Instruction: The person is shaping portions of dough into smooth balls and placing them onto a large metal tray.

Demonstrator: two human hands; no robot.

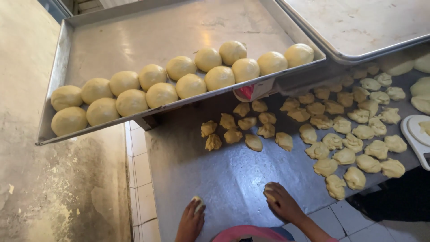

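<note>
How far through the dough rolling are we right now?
Done: about sixteen smooth dough balls sit in two rows on the metal tray. In hand: the left hand and right hand each press one piece against the steel table. Left: dozens of rough dough pieces.

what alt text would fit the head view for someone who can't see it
Two hands, the left hand and right hand, each press a piece of dough on a metal table. Rough dough pieces are scattered to the right, and smooth dough balls line the front edge of a metal tray.
</note>
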